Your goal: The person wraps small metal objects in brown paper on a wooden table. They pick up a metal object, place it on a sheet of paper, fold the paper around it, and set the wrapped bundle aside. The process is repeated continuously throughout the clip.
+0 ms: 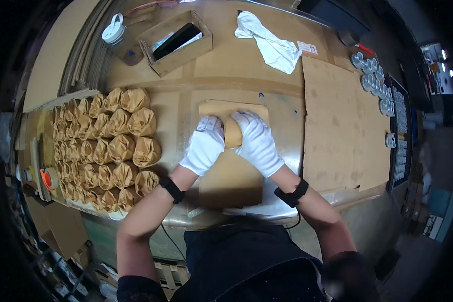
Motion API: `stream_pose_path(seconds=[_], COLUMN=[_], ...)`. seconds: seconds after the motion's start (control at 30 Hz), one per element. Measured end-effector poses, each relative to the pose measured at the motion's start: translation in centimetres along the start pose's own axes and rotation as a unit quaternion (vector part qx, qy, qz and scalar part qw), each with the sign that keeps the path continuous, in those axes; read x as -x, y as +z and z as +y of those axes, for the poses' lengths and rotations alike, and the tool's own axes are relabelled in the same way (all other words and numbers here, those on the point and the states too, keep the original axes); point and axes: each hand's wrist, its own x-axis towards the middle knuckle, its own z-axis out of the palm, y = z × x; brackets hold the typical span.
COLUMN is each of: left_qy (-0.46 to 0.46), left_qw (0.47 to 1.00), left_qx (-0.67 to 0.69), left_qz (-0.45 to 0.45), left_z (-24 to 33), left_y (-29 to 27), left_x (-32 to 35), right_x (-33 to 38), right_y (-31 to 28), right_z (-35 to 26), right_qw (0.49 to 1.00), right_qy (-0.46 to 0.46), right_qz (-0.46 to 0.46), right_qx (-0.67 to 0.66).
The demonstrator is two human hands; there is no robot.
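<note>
In white gloves, both of my hands are closed around a brown paper wrap (232,134) at the middle of the table. My left hand (205,145) has its fingers curled in against the wrap's left side. My right hand (258,143) grips the right side, fingers over the top. What is inside the wrap is hidden. Beneath lies a stack of brown paper sheets (230,181). To the left, several crumpled paper-wrapped bundles (121,148) stand in close rows.
A cardboard sheet (337,126) lies at right, with several shiny metal parts (371,83) along its edge. At the back are a cardboard box (196,50) holding a black object, a clear white-lidded bottle (122,43) and a white cloth (272,43). An orange tape roll (48,178) sits far left.
</note>
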Motion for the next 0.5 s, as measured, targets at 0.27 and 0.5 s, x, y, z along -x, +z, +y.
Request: stream_pose_path(seconds=[0.27, 0.5], left_qy=[-0.458, -0.38], left_qw=[0.72, 0.775], left_qx=[0.515, 0.502], left_qz=[0.083, 0.053], left_z=[4.4, 6.2], left_y=[1.5, 0.2], left_x=[1.1, -0.2], right_x=[1.5, 0.7], right_y=[0.9, -3.3], right_z=[-1.6, 2.5], right_qw=[0.998, 0.99], right_qy=[0.045, 0.019], right_qz=[-0.003, -0.117], right_qx=[0.038, -0.08])
